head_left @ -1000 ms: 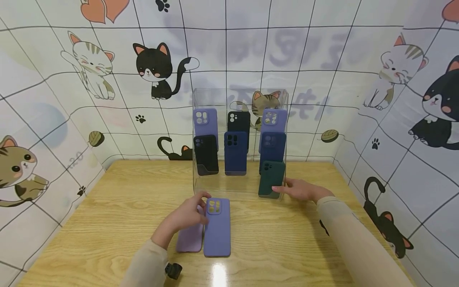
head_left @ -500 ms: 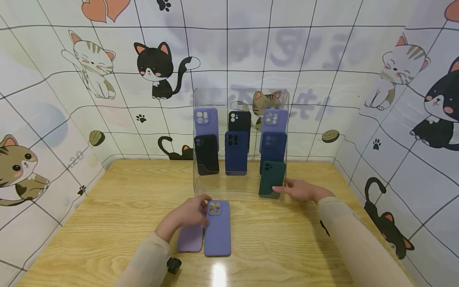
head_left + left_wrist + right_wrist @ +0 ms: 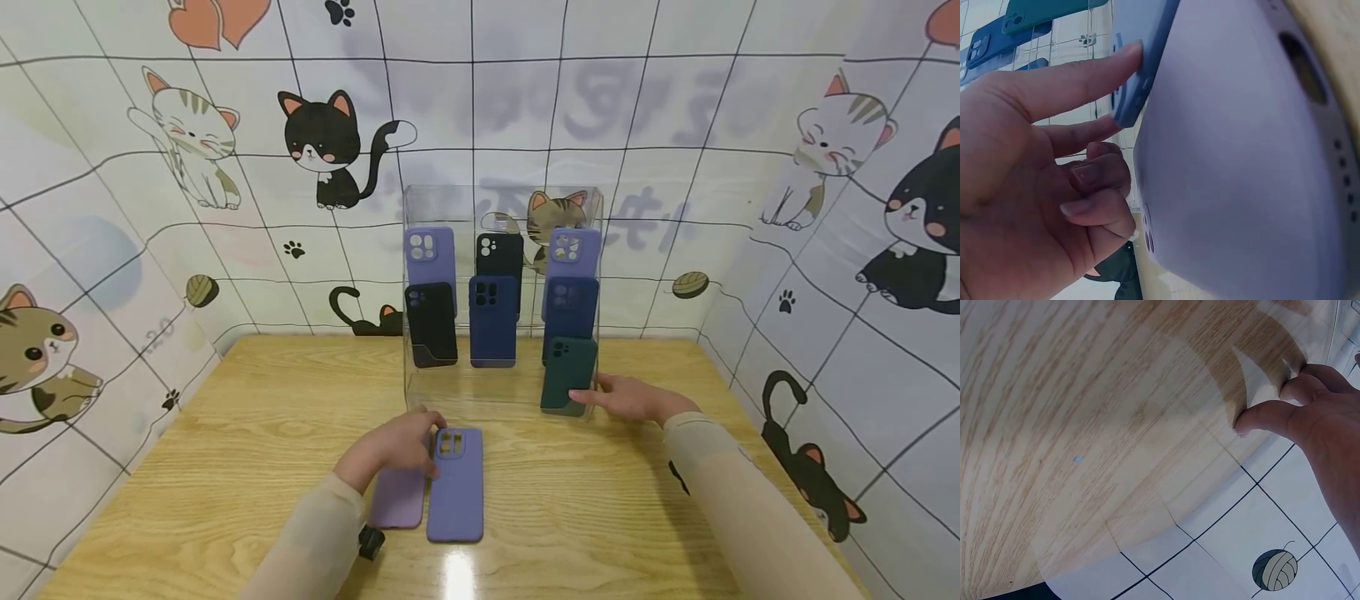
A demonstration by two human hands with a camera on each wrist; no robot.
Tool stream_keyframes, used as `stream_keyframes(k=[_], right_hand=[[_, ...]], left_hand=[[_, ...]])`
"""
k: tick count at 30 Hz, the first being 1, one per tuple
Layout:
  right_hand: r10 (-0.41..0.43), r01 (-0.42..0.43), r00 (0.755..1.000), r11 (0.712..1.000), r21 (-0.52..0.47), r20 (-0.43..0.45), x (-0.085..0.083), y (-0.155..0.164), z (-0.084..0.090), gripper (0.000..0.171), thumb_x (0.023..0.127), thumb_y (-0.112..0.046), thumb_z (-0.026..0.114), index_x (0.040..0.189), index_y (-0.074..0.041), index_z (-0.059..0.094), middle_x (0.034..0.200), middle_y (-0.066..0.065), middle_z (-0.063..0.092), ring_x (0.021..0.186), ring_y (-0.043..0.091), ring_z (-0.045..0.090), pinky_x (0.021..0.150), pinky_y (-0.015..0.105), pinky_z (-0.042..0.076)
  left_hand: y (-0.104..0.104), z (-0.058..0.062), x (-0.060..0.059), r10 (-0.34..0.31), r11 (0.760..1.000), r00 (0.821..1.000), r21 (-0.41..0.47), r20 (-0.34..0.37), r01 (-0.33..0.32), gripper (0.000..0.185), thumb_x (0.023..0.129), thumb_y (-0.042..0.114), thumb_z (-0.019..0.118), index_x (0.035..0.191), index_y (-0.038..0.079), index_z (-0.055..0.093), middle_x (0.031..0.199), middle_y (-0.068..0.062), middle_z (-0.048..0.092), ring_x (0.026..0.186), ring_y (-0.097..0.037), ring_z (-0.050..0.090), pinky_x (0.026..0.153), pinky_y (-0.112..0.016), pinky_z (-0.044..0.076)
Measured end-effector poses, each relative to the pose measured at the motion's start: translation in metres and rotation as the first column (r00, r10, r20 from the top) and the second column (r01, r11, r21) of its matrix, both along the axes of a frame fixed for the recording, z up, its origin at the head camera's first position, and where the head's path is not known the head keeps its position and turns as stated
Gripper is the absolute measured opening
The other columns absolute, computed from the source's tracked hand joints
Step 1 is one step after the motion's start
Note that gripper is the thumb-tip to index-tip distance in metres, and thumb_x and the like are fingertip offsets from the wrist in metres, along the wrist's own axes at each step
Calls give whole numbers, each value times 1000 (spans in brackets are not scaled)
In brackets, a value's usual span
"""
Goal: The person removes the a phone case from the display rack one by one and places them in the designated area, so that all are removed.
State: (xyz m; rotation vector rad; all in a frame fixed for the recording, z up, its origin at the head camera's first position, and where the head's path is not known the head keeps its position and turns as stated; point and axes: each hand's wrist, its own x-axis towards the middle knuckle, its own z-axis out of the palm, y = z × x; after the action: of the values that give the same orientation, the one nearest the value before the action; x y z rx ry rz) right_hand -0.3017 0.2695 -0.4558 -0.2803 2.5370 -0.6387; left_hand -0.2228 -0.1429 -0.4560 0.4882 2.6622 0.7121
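Observation:
My left hand (image 3: 393, 446) pinches the upper left edge of a periwinkle phone case (image 3: 457, 504). In the left wrist view, the thumb lies on the case's face and the index finger is under its edge, with the other fingers curled. A lilac phone case (image 3: 400, 500) lies on the table beside it, partly covered by that hand. My right hand (image 3: 630, 397) grips the lower right corner of a clear display stand (image 3: 480, 393). Its thumb lies over a dark green phone case (image 3: 567, 367) in the bottom tier; the other fingers are mostly hidden in the head view.
Upper tiers of the stand hold several cases, among them a black case (image 3: 431, 325), a navy case (image 3: 492, 325) and a periwinkle case (image 3: 574, 250). The stand is on a wooden table (image 3: 300, 375) before a cat-patterned wall (image 3: 480, 100).
The top of the periwinkle case has shifted slightly toward the near edge, with my left hand moving along. My right hand, the stand and the green case have stayed where they were.

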Motion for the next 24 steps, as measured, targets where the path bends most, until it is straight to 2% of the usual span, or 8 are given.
stream_keyframes(k=[6,15,19,24], right_hand=[[4,-4,1000,1000,5,-7,-1,-1,0,117,94,-88,44,171,-6,13,175,27,23,160,53,24,123,72,27],[2,-1,1000,1000,9,-11,-1,-1,1,117,93,-89,44,171,-7,13,175,26,23,160,53,24,124,72,27],[4,-4,1000,1000,12,-15,-1,0,0,117,94,-88,44,171,-6,14,175,27,23,160,53,25,123,72,27],[-4,4,1000,1000,8,-14,0,0,-2,117,94,-88,45,171,-5,14,174,27,24,159,53,25,123,72,28]], left_hand=[[1,1,-2,-6,999,999,-40,34,7,71,75,15,97,137,3,65,132,-13,65,112,-24,61,107,-52,51],[-3,2,-3,6,999,999,-53,34,-4,69,79,16,95,139,3,64,129,-13,70,113,-25,62,109,-54,50],[-4,5,-1,9,999,999,-50,43,-6,68,80,17,94,139,3,63,130,-15,70,117,-27,64,109,-55,50],[-5,6,2,18,999,999,-48,43,-16,68,81,16,93,140,4,63,136,-17,69,128,-34,64,112,-56,49]])
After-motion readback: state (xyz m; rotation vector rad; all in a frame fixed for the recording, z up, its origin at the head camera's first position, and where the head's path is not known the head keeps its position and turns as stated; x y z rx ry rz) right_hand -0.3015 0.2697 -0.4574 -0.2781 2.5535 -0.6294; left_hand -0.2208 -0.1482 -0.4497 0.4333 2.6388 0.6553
